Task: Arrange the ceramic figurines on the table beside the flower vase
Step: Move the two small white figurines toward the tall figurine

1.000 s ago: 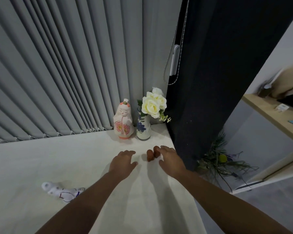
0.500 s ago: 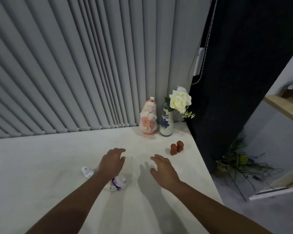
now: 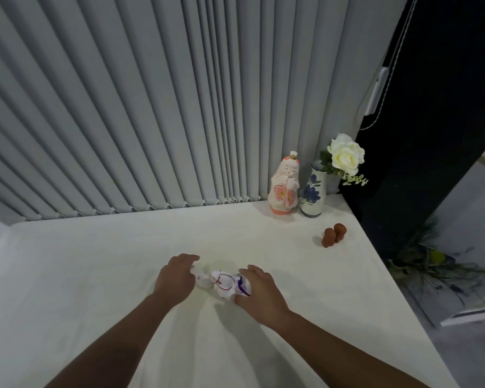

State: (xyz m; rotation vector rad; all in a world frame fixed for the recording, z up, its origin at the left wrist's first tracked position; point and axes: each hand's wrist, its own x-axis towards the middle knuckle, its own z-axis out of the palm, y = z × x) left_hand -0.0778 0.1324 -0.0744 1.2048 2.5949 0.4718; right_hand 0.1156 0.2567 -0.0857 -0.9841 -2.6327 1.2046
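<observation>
Both hands, left hand (image 3: 177, 278) and right hand (image 3: 259, 289), have closed in on the lying white figurine (image 3: 221, 284) (grip unclear), which could slip and chip on the worktop (image 3: 95, 261).

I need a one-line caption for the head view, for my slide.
Both hands, left hand and right hand, close on a lying white figurine; pink doll stands beside vase.

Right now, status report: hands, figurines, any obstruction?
Both hands closing on the lying white figurine: left hand at its head end, right hand at its base. Pink doll figurine upright beside flower vase. Brown figurine pair stands nearby. Path clear.
</observation>
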